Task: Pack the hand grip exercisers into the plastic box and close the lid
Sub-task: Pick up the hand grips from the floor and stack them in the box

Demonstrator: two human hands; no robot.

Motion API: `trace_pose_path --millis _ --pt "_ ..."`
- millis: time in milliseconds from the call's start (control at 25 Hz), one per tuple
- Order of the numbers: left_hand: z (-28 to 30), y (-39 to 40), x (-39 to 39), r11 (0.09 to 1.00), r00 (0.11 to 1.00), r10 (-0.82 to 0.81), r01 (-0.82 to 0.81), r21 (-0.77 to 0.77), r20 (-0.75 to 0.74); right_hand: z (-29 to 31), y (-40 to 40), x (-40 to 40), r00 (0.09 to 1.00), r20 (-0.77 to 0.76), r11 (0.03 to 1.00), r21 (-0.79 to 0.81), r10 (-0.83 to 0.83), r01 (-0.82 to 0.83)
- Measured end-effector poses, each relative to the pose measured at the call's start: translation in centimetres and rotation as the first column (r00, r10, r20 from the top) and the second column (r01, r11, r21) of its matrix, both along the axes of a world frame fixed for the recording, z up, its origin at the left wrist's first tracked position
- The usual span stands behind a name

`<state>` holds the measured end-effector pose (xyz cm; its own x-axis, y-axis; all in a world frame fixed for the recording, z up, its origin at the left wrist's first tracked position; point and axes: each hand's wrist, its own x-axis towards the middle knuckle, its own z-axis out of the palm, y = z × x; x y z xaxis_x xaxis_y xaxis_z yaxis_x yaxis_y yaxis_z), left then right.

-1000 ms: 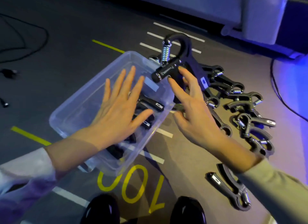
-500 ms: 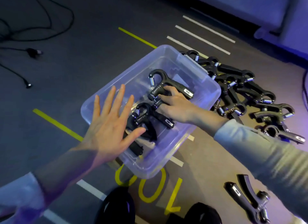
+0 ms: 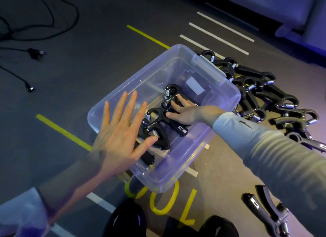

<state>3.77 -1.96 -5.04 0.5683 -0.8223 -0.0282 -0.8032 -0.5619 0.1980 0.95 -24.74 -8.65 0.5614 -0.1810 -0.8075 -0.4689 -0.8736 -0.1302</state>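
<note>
Your right hand [image 3: 183,111] lies flat on the exerciser [image 3: 173,102] inside the box [image 3: 227,88]; left hand [image 3: 120,131] open, loose pile [image 3: 261,95] right of the box

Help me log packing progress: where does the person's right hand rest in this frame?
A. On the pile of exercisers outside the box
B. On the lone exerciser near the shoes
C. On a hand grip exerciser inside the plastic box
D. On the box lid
C: the right hand reaches over the wall of the plastic box and lies, fingers extended, on a hand grip exerciser inside it, away from the pile outside.
</note>
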Motion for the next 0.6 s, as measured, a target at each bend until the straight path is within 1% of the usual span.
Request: trace_pose_path --millis 80,160,240,280,360,440,480,600 --pt "-0.1 0.0 0.0 1.000 1.000 -0.001 0.001 -0.003 0.004 0.2 -0.1 -0.5 0.997 0.068 0.999 -0.022 0.041 -0.040" --pt "-0.1 0.1 0.0 1.000 1.000 -0.008 0.008 -0.002 0.006 0.5 0.3 -0.8 0.985 0.062 0.986 -0.050 0.161 -0.158" --pt "-0.1 0.0 0.0 1.000 1.000 -0.015 0.015 -0.001 0.003 0.3 1.0 -0.7 0.941 -0.070 0.942 -0.042 0.330 -0.334" --pt "0.0 0.0 0.0 1.000 1.000 -0.016 0.016 0.000 0.002 -0.1 1.4 -0.6 0.917 -0.144 0.924 -0.034 0.373 -0.381" --pt "0.1 0.0 -0.1 1.000 1.000 -0.014 0.014 0.004 0.001 -0.8 1.4 -0.7 0.904 -0.219 0.913 -0.099 0.368 -0.396" --pt "0.1 0.0 -0.1 1.000 1.000 -0.012 0.011 0.011 0.006 -1.3 0.6 -1.0 0.915 -0.220 0.902 -0.203 0.338 -0.382" --pt "0.1 0.0 -0.1 1.000 1.000 -0.012 0.011 0.016 0.008 -1.6 0.3 -1.0 0.922 -0.208 0.900 -0.229 0.326 -0.370" --pt "0.0 0.0 -0.1 1.000 1.000 -0.014 0.014 0.028 0.011 -1.7 0.0 -0.6 0.940 -0.191 0.922 -0.214 0.284 -0.322"
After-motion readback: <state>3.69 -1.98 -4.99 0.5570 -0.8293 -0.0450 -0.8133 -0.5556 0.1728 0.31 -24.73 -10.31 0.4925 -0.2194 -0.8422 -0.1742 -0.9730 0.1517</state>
